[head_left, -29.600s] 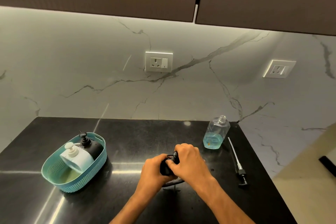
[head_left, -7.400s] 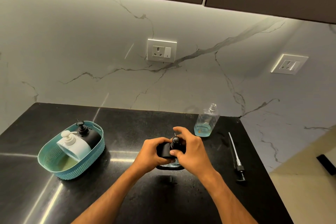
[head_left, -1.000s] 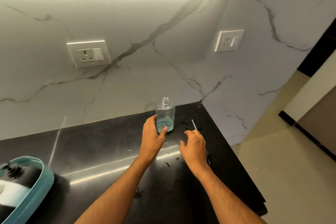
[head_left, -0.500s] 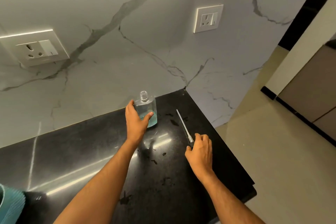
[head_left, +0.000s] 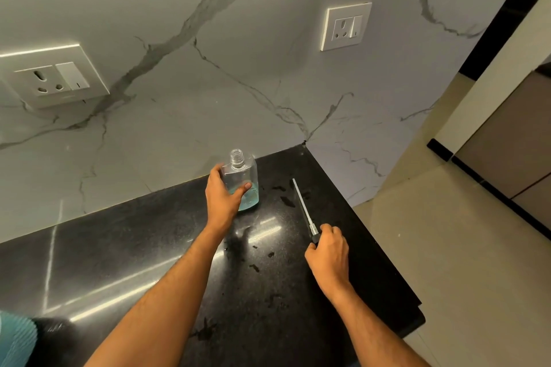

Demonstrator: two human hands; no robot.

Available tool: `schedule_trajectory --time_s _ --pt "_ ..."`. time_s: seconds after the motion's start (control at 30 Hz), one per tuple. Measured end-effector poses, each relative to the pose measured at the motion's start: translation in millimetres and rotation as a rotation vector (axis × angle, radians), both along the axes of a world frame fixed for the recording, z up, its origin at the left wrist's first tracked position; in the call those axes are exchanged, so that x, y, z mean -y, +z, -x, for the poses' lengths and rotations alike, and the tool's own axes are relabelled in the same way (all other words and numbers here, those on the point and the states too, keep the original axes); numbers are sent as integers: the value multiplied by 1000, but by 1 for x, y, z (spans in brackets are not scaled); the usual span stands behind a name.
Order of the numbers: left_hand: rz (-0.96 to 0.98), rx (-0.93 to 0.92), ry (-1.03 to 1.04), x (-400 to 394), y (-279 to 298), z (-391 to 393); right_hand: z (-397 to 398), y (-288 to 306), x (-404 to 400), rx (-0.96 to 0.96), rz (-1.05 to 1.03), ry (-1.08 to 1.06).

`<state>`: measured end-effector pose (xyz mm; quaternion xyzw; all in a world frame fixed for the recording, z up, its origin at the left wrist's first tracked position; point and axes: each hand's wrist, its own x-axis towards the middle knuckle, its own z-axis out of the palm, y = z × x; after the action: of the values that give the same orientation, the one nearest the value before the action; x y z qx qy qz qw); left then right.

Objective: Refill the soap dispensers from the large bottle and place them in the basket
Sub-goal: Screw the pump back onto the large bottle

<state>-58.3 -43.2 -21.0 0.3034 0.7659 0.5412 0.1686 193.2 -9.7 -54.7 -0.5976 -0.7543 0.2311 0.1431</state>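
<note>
While the left hand [head_left: 224, 197] wraps the clear, uncapped bottle [head_left: 243, 180] standing upright near the wall, the right hand [head_left: 328, 252] closes on the pump's head, its tube [head_left: 301, 202] lying on the black counter [head_left: 125, 247]; steady the bottle; thread the tube straight into the neck.

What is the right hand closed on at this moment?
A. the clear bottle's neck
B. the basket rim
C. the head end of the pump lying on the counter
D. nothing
C: the right hand grips the pump, whose tube lies along the counter.
</note>
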Motion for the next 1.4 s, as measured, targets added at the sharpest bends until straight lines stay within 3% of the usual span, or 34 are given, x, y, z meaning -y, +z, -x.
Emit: schedule_trajectory --time_s 0.37,0.63,0.97,1.4 --pt "13 39 -35 1 2 7 3 0 -2 -65 -36 -4" --pt "11 50 -57 2 1 8 12 23 -3 -421 -148 -79" --pt "-67 -15 -38 20 9 -6 32 114 0 -746 -478 -15" --pt "-47 -69 45 61 22 -4 42 214 49 -898 -550 192"
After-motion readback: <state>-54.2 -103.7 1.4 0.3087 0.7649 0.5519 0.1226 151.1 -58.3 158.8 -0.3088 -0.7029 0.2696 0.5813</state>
